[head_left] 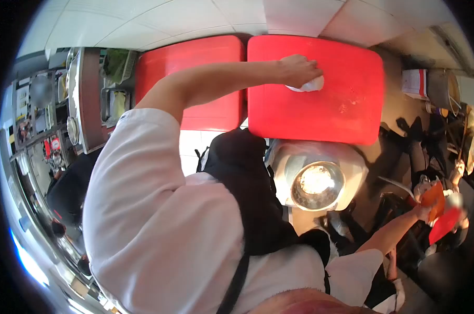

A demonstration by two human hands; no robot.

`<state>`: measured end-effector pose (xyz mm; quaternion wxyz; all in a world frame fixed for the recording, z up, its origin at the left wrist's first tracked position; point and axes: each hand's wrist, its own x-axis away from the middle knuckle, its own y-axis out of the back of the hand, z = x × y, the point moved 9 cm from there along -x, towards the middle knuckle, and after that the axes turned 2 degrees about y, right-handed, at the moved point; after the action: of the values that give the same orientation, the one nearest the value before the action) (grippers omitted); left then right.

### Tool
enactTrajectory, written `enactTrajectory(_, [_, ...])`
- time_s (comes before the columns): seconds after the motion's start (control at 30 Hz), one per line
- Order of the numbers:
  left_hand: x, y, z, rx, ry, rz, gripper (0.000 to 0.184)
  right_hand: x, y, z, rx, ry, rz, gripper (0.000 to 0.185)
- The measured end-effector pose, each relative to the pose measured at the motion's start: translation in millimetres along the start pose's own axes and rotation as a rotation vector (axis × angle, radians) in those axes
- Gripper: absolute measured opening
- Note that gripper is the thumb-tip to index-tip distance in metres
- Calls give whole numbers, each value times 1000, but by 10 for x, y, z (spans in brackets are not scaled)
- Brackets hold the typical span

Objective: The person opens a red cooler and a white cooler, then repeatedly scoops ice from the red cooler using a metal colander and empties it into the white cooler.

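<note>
My left hand (300, 71) is bent down over a crumpled white cloth (313, 84), fingers closed on it. The cloth lies against the top of a red lid-like surface (286, 118). My left arm crosses above a second red surface (209, 52), beside the first. On the other side, my right arm stretches away from my body. My right hand (423, 211) appears closed at the edge of an orange flat thing (433, 197), whose kind I cannot make out. A red flat piece (445, 226) is close by. My fingers there are small and partly hidden.
Below the right red surface stands a pale box-shaped thing (354, 170) with a round, brightly lit shiny part (316, 180). Other people (430, 149) are at the right. A red-and-white box (414, 83) stands near a metal pot (445, 90). Shelves (38, 112) line the left.
</note>
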<state>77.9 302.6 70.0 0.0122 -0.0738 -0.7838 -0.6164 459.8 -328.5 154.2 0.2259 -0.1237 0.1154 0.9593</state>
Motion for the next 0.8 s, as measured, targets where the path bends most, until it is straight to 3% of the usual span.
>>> enactTrajectory(0.17, [-45, -109, 50, -45, 11, -46, 32, -91, 443, -704, -14, -281, -91, 88])
enactTrajectory(0.2, [-59, -99, 98, -50, 83, 9, 30, 152, 529, -714, 108, -426, -256, 82])
enactTrajectory(0.23, [-67, -61, 122, -52, 156, 66, 29, 158, 489, -797, 143, -346, -74, 67])
enactTrajectory(0.3, [-93, -12, 129, -59, 236, 147, 26, 261, 604, -1243, 128, -361, 5, 45])
enactTrajectory(0.4, [-123, -12, 264, -59, 298, 183, 26, 1363, 346, -1086, -174, -430, 252, 17])
enactTrajectory(0.5, [-187, -20, 826, -98, 518, 63, 36, 2588, 613, -1037, -247, -541, 164, 21])
enactTrajectory(0.53, [-205, -37, 934, -9, 517, 80, 38, 2832, 938, -1451, -250, -558, 231, 29])
enactTrajectory(0.57, [-244, -71, 1108, 77, 501, 105, 41, 3287, 1115, -1255, -146, -666, 31, 37])
enactTrajectory(0.6, [-297, -263, 1379, 178, 505, 63, 41, 3664, 1276, -1098, -284, -510, 166, 45])
enactTrajectory(0.63, [-303, -178, 1315, 360, 549, 60, 46, 4013, 1455, -1006, -288, -622, 61, 48])
enactTrajectory(0.67, [-429, -250, 1329, 469, 455, -2, 48, 4326, 1669, -962, -411, -566, 81, 47])
enactTrajectory(0.7, [-594, -308, 1302, 434, 396, 10, 50, 4612, 1942, -944, -321, -658, -25, 42])
enactTrajectory(0.73, [-699, -138, 870, 652, 157, -45, 46, 4871, 2125, -725, -284, -667, -130, 36])
enactTrajectory(0.77, [-863, -343, 978, 497, 394, 63, 42, 5097, 2291, -517, -197, -713, -230, 31])
enactTrajectory(0.8, [-1005, -239, 573, 805, 310, -32, 42, 5295, 2466, -442, -170, -725, -310, 29])
